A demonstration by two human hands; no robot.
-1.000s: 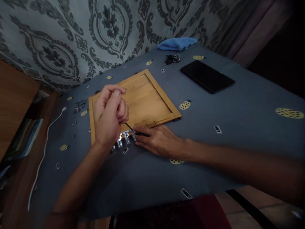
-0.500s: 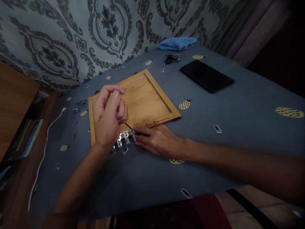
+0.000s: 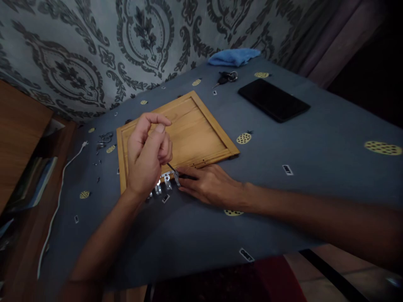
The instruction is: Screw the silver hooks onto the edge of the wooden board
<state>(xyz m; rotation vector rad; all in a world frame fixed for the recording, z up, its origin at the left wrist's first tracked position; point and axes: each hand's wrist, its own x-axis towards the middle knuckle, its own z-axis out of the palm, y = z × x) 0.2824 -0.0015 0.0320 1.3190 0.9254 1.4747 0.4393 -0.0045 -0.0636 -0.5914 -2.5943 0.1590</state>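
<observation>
A framed wooden panel (image 3: 185, 130) lies flat on the table. Along its near edge sits a metal fitting with several silver rings (image 3: 167, 181), partly hidden by my hands. Above the panel's near left part, my left hand (image 3: 146, 155) is closed on a thin dark-shafted screwdriver (image 3: 171, 167); its handle is hidden in the fist. The shaft slants down toward the fitting's right end. There my right hand (image 3: 209, 184) rests low, its fingers pressed together against the last ring. Something dark shows between those fingers, too unclear to name.
Behind the panel lie a black tablet-like device (image 3: 273, 100), keys (image 3: 226, 77) and a blue cloth (image 3: 234, 57). Small metal parts (image 3: 102, 144) are scattered left of the panel. A white cable (image 3: 59, 195) runs down the left side, beside shelved books (image 3: 36, 180).
My left hand has shifted slightly right and turned a little, its index finger reaching further out. The right hand, panel and ringed fitting stay where they were.
</observation>
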